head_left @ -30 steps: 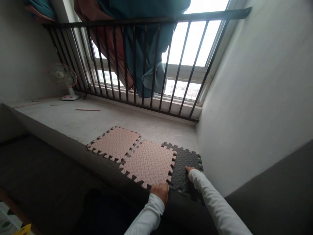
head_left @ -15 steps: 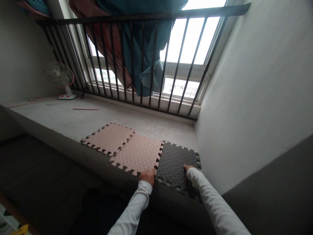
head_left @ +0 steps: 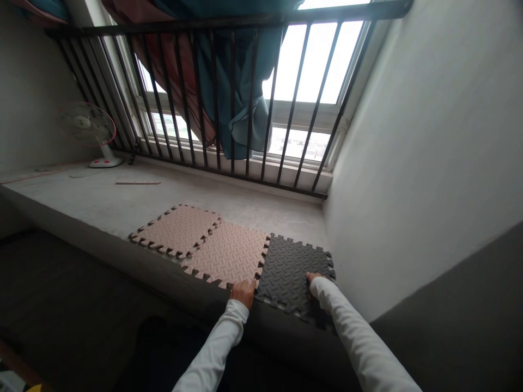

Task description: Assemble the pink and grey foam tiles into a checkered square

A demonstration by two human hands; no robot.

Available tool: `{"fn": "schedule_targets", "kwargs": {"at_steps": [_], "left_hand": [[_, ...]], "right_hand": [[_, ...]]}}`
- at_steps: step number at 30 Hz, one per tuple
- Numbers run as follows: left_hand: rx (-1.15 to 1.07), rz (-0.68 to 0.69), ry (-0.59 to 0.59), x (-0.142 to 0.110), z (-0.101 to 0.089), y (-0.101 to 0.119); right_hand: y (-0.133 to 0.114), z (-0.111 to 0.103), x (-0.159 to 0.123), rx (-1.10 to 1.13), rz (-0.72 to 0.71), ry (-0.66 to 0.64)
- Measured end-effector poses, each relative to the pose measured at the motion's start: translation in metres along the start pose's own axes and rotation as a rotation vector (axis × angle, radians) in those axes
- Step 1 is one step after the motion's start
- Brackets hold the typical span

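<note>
Two pink foam mat tiles lie side by side on the ledge, the far one (head_left: 177,230) to the left and the nearer pink tile (head_left: 231,253) in the middle. A dark grey foam tile (head_left: 286,272) sits against the middle tile's right toothed edge. My left hand (head_left: 243,294) is closed on the front right corner of the middle pink tile, by the seam. Toward the right side of the dark tile, my right hand (head_left: 315,284) is closed on it, thumb side up; its other fingers are mostly hidden behind the sleeve.
A black railing (head_left: 232,174) runs along the window, with a teal and pink curtain (head_left: 220,98) behind it. At the far left of the ledge (head_left: 81,201) stands a fan (head_left: 87,130). A thin strip (head_left: 138,183) lies nearby. A white wall (head_left: 408,163) bounds the right.
The view has shifted slightly, so the railing, fan and pink tiles appear a little farther left. Both hands keep their places on the tiles.
</note>
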State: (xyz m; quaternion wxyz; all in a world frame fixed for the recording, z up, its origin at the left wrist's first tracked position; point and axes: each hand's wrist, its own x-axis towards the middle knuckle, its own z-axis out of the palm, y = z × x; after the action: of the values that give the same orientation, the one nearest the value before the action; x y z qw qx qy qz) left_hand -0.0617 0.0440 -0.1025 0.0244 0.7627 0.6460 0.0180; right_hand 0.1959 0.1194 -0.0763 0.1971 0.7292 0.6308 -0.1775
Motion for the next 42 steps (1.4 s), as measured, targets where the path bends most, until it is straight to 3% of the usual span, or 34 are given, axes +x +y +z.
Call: {"fn": "schedule_targets", "kwargs": {"at_steps": [4, 14, 29, 42], "left_hand": [[0.013, 0.042, -0.011, 0.000, 0.000, -0.005], [-0.030, 0.123, -0.226, 0.013, -0.028, -0.010], [-0.032, 0.062, -0.269, 0.013, -0.043, -0.004], [-0.010, 0.039, -0.271, 0.014, -0.040, -0.007]], "right_hand": [[-0.004, -0.005, -0.005, -0.056, 0.034, -0.068], [-0.006, -0.010, -0.012, -0.070, 0.036, -0.089], [-0.004, -0.003, -0.005, -0.075, 0.040, -0.078], [-0.004, -0.006, -0.011, -0.066, 0.042, -0.071]]}}
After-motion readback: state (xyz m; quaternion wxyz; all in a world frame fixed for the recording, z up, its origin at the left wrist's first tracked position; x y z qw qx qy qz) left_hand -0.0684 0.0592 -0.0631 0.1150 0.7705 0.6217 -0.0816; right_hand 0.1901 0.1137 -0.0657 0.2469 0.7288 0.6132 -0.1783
